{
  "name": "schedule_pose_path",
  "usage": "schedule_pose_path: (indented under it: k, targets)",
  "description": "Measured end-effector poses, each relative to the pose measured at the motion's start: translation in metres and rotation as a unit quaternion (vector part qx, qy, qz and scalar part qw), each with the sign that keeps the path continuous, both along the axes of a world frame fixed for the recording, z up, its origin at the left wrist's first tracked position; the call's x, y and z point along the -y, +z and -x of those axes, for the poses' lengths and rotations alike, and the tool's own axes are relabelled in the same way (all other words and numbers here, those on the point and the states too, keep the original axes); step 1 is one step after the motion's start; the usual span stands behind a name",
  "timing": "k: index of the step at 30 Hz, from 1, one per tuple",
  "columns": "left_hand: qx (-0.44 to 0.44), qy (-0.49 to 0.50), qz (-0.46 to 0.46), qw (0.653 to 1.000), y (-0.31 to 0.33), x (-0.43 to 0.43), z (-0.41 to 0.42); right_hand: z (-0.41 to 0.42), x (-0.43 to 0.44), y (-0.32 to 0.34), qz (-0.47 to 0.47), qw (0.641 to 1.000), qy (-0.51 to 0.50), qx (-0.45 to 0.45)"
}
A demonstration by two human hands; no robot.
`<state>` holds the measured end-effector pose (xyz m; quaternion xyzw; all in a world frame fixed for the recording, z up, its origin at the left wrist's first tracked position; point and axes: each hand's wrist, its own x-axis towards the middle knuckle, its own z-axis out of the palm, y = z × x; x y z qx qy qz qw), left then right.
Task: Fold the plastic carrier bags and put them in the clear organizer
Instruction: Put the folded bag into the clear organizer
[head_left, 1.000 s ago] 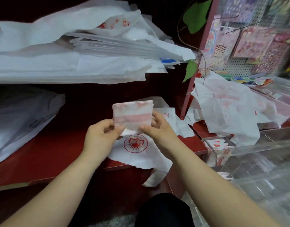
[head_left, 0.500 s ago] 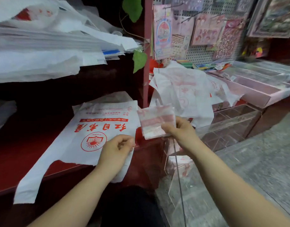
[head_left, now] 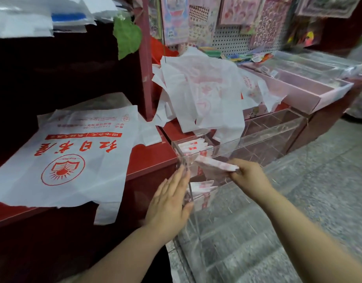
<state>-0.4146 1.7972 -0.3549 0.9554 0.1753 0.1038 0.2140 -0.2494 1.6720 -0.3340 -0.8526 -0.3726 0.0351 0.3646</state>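
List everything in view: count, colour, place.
clear organizer: one, transparent, beside the red shelf
folded bag: one, white and red, at the organizer's near corner
stored folded bags: several, white and red, inside the organizer
flat bag: one, white, red logo, spread on the shelf
loose bags: one heap, white, behind the organizer
leaf: one, green, top centre
sticker sheets: several, mostly pink, hanging above
pink tray: one, right of heap
left hand: one, flat against organizer's wall
right hand: one, pinching the folded bag

Folded bag [head_left: 214, 165] is matt plastic (crinkly), organizer [head_left: 268, 130] glossy clear plastic.
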Motion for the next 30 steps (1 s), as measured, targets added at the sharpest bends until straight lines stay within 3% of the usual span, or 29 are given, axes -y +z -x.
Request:
schedule_pose_path:
  k: [4, 7, 11, 17, 23, 27, 30]
  targets:
    - [-0.016, 0.0, -0.012, 1.0, -0.001, -0.001, 0.0, -0.005, 0.002, 0.002, 0.034, 0.996, 0.038, 0.079]
    - [-0.009, -0.009, 0.007, 1.0, -0.001, -0.003, 0.001, -0.007, 0.001, 0.008, 0.095, 0.962, 0.104, 0.233]
    - [0.0, -0.027, 0.02, 0.999, -0.004, -0.005, 0.002, -0.008, -0.016, 0.009, 0.143, 0.928, 0.132, 0.317]
    - [0.02, -0.045, 0.028, 0.998, -0.008, -0.009, 0.003, -0.001, -0.041, 0.01, 0.234, 0.922, 0.125, 0.281]
    - [0.033, -0.061, 0.066, 0.995, -0.006, -0.01, 0.004, 0.002, -0.044, 0.004, 0.166, 0.942, 0.122, 0.263]
    - [0.037, -0.07, 0.082, 0.993, -0.005, -0.011, 0.004, 0.011, -0.045, -0.002, 0.185, 0.94, 0.143, 0.247]
    - [0.042, -0.072, 0.088, 0.993, -0.005, -0.011, 0.004, 0.009, -0.046, -0.004, 0.183, 0.959, 0.138, 0.167]
